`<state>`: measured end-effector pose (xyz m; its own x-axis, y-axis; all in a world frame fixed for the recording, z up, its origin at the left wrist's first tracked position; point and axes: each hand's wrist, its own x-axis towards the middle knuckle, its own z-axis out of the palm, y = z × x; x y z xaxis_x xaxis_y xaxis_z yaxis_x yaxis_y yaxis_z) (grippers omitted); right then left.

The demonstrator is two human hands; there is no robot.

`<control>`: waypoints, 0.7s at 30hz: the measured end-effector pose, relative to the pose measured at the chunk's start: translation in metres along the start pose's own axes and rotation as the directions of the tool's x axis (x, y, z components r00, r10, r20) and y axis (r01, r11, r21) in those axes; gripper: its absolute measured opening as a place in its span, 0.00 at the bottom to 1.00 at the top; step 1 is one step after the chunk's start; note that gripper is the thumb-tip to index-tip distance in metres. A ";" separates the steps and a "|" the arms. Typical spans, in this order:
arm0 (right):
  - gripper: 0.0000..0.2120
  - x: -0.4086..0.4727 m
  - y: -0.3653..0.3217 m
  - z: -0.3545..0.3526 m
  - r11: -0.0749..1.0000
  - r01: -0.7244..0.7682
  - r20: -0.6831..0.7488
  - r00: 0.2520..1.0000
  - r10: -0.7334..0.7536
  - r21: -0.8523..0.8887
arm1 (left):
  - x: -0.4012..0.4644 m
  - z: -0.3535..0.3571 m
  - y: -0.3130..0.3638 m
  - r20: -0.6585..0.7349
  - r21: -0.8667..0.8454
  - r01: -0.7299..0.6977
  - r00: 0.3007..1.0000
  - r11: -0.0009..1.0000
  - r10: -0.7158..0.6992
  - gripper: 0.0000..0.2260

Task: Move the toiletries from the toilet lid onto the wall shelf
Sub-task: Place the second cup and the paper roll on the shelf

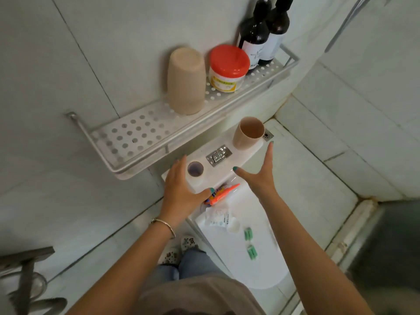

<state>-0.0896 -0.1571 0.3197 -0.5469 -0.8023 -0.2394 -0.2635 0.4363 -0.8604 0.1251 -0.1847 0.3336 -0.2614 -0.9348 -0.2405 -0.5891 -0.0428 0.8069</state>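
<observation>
A perforated metal wall shelf holds an upside-down beige cup, a red-lidded jar and two dark bottles. On the cistern top stand an upright beige cup and a small clear cup. An orange tube lies at the lid's back edge, with a white tube and two green items on the white toilet lid. My left hand hovers open beside the clear cup. My right hand is spread open below the upright cup.
A chrome flush button sits between the two cups on the cistern. White tiled walls surround the toilet, and a floor drain shows behind the cistern. My slippered feet stand left of the bowl. Metal fittings are at the lower left.
</observation>
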 end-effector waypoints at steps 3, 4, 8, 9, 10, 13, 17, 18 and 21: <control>0.63 0.033 0.001 -0.001 0.997 -0.050 0.009 0.999 0.050 0.059 | 0.017 0.012 -0.005 -0.044 -0.063 0.056 0.997 0.996 -0.059 0.50; 0.63 0.043 0.001 0.000 0.996 -0.052 -0.001 0.999 0.052 0.072 | 0.021 0.015 -0.006 -0.063 -0.075 0.069 0.995 0.995 -0.074 0.50; 0.60 0.077 -0.001 0.011 0.996 -0.021 -0.048 0.999 0.025 0.082 | 0.026 0.020 -0.012 -0.115 -0.097 0.071 0.990 0.993 -0.082 0.45; 0.59 0.083 -0.001 0.015 0.997 -0.032 -0.068 0.997 0.037 0.074 | 0.027 0.020 -0.013 -0.109 -0.102 0.067 0.991 0.993 -0.078 0.44; 0.58 0.088 -0.001 0.019 0.997 -0.043 -0.089 0.995 0.049 0.064 | 0.029 0.021 -0.015 -0.106 -0.119 0.069 0.991 0.991 -0.082 0.42; 0.57 0.096 0.000 0.025 0.995 -0.044 -0.162 0.985 0.058 0.086 | 0.031 0.021 -0.015 -0.117 -0.194 0.087 0.987 0.977 -0.111 0.39; 0.50 0.096 0.012 0.039 0.989 -0.062 -0.203 0.975 0.088 0.134 | 0.030 0.027 -0.023 -0.143 -0.245 0.121 0.977 0.962 -0.159 0.37; 0.48 0.097 0.012 0.037 0.991 -0.032 -0.221 0.973 0.061 0.131 | 0.032 0.028 -0.020 -0.152 -0.249 0.109 0.977 0.962 -0.150 0.36; 0.45 0.099 0.008 0.031 0.992 0.023 -0.270 0.963 0.012 0.127 | 0.037 0.029 -0.017 -0.162 -0.219 0.082 0.980 0.972 -0.119 0.31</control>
<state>-0.1210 -0.2457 0.2753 -0.7445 -0.6569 -0.1191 -0.1730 0.3622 -0.9159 0.1032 -0.2079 0.2953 -0.0625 -0.9677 -0.2443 -0.4271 -0.1953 0.8828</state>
